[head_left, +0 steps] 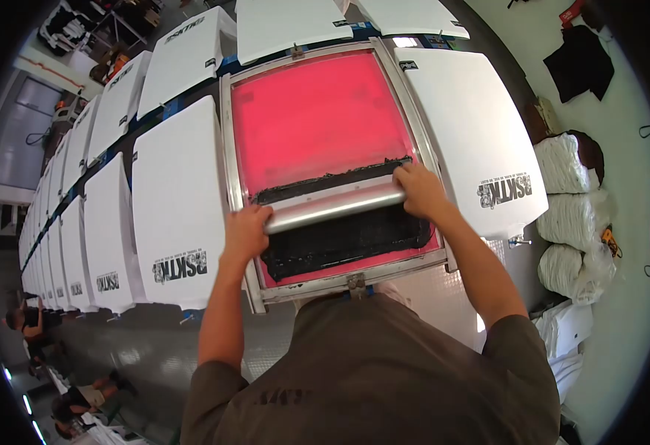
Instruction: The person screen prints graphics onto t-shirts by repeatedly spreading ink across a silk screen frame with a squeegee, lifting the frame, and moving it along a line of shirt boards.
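Note:
A metal-handled squeegee lies across a silkscreen frame with pink mesh. My left hand is wrapped round the squeegee's left end, and my right hand grips its right end. Black ink covers the mesh on the near side of the squeegee, and a ragged strip of ink runs along its far side. The frame rests over one station in a row of boards; whatever lies beneath the screen is hidden.
White shirts with black lettering lie on boards at either side, one at left and one at right. A metal clamp sits at the frame's near edge. Wrapped white bundles stand along the right wall. Other people are at lower left.

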The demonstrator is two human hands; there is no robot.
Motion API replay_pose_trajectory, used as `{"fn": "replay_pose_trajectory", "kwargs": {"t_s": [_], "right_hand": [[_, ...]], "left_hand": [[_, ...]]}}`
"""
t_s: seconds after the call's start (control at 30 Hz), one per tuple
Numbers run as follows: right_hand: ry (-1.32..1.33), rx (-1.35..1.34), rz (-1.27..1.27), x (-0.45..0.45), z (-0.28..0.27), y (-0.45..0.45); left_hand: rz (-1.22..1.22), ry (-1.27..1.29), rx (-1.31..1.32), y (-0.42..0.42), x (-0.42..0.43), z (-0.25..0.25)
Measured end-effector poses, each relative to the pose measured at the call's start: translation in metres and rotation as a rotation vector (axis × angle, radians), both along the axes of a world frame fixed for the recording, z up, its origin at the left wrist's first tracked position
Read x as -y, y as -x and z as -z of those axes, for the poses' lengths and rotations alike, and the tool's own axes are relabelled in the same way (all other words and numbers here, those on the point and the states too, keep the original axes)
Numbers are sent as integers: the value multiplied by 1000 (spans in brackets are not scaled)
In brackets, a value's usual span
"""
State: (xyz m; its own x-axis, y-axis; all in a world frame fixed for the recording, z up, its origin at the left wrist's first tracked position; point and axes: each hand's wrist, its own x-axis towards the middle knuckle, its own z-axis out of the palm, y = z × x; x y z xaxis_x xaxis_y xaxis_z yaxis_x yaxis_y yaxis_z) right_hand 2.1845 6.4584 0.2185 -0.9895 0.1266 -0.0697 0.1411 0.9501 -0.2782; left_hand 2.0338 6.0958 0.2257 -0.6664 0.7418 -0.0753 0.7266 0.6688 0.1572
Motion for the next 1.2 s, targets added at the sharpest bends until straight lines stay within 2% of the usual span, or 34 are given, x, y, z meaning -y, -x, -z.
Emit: {"fn": "replay_pose_trajectory", "kwargs": {"t_s": [0.03,0.1,0.27,0.33,0.4,0.47,0.57,0.67,0.77,0.87,0.97,1.07,1.2], "right_hand": [[28,-16,-39,-12,-2,12],[84,146,41,-22,-34,41],[51,172,63,-28,-37,58],[13,-5,56,-14,-25,31],[77,-309,44,-2,12,-5],[68,-353,50,12,26,-26],[9,-300,66,14,23,-22],[50,-170,34,-7,3,2],[27,22,43,-14,-38,36],[-17,52,54,-10,-35,34],[68,-284,95,-1,2,1],[72,-275,126,14,14,-18],[81,-293,131,-1,6,3]], "left_hand": [[-4,21,43,13,-6,-13],[-132,52,172,32,-22,-41],[-141,-88,167,54,-28,-38],[-133,-138,163,35,-19,-30],[-38,-138,69,12,-4,-5],[11,-147,-96,-17,-1,13],[25,-142,-182,-22,-3,14],[6,61,51,13,-11,-12],[-87,-2,222,49,-23,-35],[-87,3,163,56,-22,-31],[-56,1,70,26,-11,-11],[-14,-117,-150,-14,-9,2],[-34,-27,-14,14,-15,-18]]}}
